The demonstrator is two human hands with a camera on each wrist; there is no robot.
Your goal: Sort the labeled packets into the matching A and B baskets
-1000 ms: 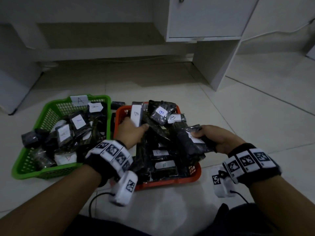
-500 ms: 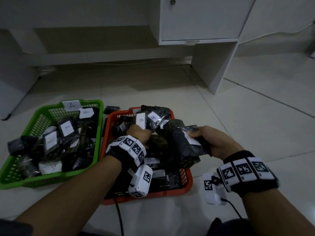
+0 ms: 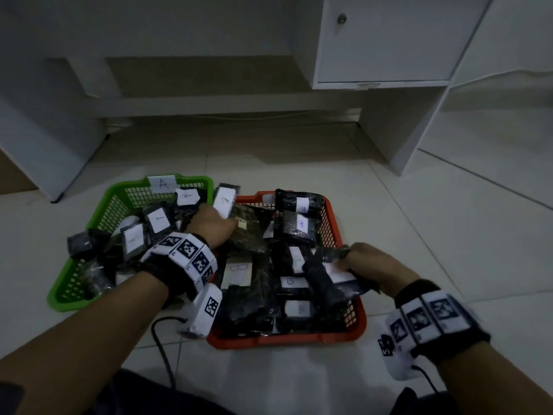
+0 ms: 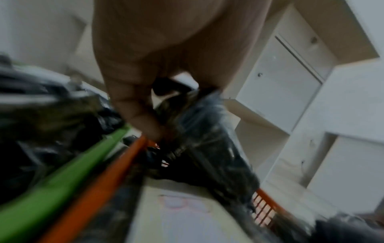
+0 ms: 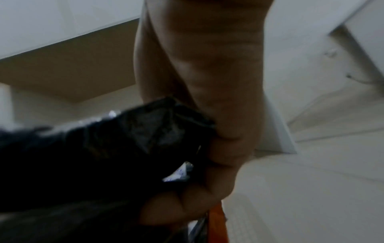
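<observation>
A green basket (image 3: 98,217) tagged A sits left of an orange basket (image 3: 335,232) on the floor; both hold several black packets with white labels. My left hand (image 3: 214,224) is at the orange basket's far left corner, gripping a black packet (image 3: 225,200) whose white label stands up over the gap between the baskets. In the left wrist view, the fingers (image 4: 133,105) curl around dark wrapping (image 4: 199,125). My right hand (image 3: 368,262) grips another black packet (image 3: 329,280) with a white label above the orange basket's right side; the right wrist view shows the fingers (image 5: 224,161) wrapped on it (image 5: 124,148).
A white desk with a cabinet door (image 3: 386,40) stands behind the baskets, its side panel (image 3: 398,136) reaching the floor at right. Pale tiled floor (image 3: 449,235) surrounds the baskets. A cable (image 3: 161,342) trails from my left wrist over the floor near me.
My left hand has lifted its labelled packet up and left, from inside the orange basket to its corner by the green basket. The right hand keeps its packet, slightly lower.
</observation>
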